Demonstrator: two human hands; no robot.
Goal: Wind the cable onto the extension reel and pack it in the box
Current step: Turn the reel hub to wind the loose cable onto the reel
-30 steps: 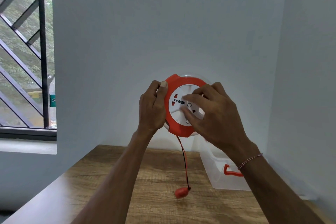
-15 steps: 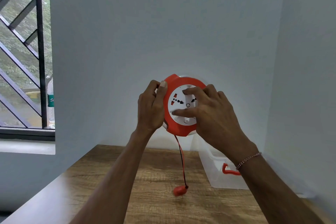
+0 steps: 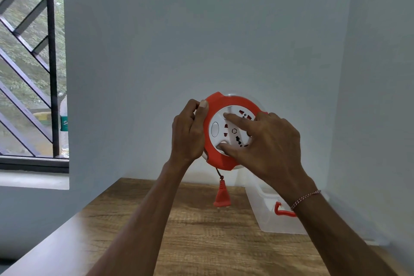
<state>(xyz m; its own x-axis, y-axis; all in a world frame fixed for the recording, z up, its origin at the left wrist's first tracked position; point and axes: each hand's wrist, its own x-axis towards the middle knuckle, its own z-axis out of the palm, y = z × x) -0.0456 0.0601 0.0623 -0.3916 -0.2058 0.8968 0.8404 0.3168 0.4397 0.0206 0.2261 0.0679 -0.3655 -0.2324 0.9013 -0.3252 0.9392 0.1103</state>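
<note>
I hold a round orange and white extension reel [image 3: 218, 159] up in front of the wall, its socket face toward me. My left hand [image 3: 188, 132] grips its left rim, thumb on the orange edge. My right hand [image 3: 264, 141] lies over the white centre disc, with a finger and the thumb pressed on it. A short piece of dark cable [image 3: 218, 173] hangs from the bottom of the reel and ends in an orange plug [image 3: 221, 196] dangling above the wooden table [image 3: 201, 242]. The clear plastic box [image 3: 268, 215] stands at the right, partly behind my right arm.
The box has an orange latch [image 3: 282, 210] on its near side and sits in the corner against the right wall. A barred window [image 3: 29, 63] with a sill is at the left, with a bottle [image 3: 63, 123] on it.
The white centre disc has turned under my right hand. The hanging cable has become much shorter and the plug has risen from near the tabletop to just below the reel.
</note>
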